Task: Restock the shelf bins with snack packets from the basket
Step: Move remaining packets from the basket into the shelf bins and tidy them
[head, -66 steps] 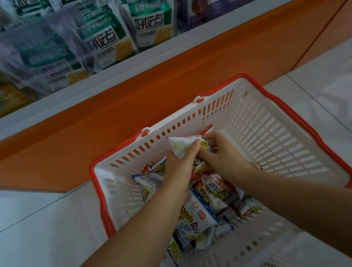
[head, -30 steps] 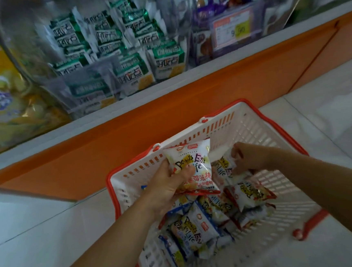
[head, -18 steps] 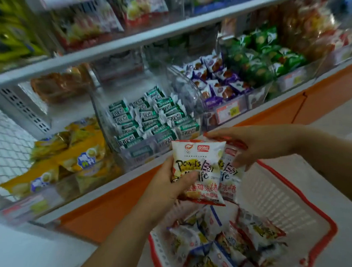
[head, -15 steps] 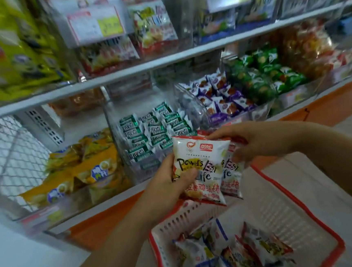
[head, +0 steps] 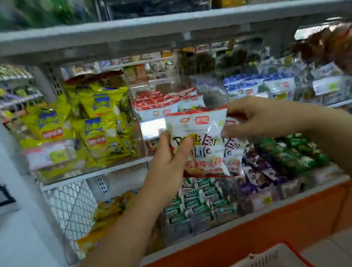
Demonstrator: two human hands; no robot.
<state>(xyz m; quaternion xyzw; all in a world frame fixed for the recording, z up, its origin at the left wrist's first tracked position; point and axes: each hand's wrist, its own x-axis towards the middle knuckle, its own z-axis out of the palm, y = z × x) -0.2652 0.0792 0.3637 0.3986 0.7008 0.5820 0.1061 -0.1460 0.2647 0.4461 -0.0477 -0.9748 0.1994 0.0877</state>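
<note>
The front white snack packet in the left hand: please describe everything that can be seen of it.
The front white glossy plastic snack packet, puffy, has red top and bottom edges, black words "Easy Life" and red Chinese characters. It is held upright before the shelf bins. The left hand grips its lower left part, thumb across the front. The right hand holds a second like packet, overlapped behind its right side.

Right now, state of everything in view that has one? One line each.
left hand, grips front packet, thumb across its face.
right hand, pinches rear packet at its top.
front packet, sealed, upright, held before the shelf.
rear packet, sealed, mostly hidden behind the front one.
red-and-white bin, partly stocked with like packets.
basket, low at frame edge, contents out of view.
</note>
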